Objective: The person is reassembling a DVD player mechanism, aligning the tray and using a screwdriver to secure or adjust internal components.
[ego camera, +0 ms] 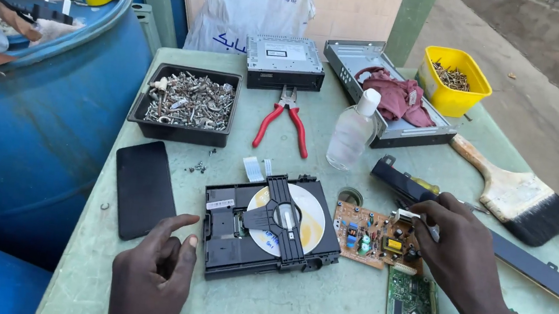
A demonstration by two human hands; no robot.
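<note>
- While your left hand (pixel 153 278) rests on the green worktop (pixel 319 311), its fingers (pixel 174 225) are loosely spread and hold nothing; one finger points up and to the right, at the near left corner of the black disc drive (pixel 271 226).
- You will find the disc drive just beside that hand, a little up and to the right. It lies flat, with a silver disc (pixel 307 224) showing under a black bar. The bar runs from the far side toward you.
- Your right hand (pixel 461 253) is on the other side. Its fingers are curled in over the right edge of the brown circuit board (pixel 374 236). They seem to pinch a small pale part there, but the hand hides it, so you cannot be sure.
- That brown board lies just beside the drive's right edge, between the drive and your right hand.
- Your left hand is nearer the drive; your right hand is nearer the board.
- A green circuit board (pixel 413 313) lies below the brown one, close to your right wrist.
- Farther back you have red pliers (pixel 284 120), a clear bottle (pixel 353 131) and a black tray of screws (pixel 186 100).
</note>
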